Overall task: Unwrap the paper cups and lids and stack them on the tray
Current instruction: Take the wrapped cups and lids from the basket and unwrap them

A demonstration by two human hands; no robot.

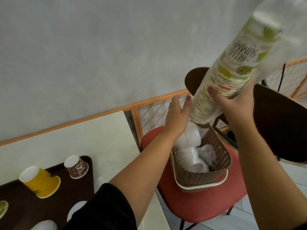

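On the tray (15, 193) at left, my yellow cup (40, 181) and brown cup (77, 166) sit upturned. My left hand (178, 110) hangs released beside the cup stack (224, 75), which my right hand (232, 103) grasps tilted above the basket (204, 176) on the red chair (199, 209). With the wrapper (282, 47) loose, the lowest cups may slip out into the basket.

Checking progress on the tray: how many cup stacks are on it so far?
3 clearly: a yellow stack lying mid-tray, a leopard-print stack at its far corner, a green-printed one cut off at the left edge. More may be hidden.
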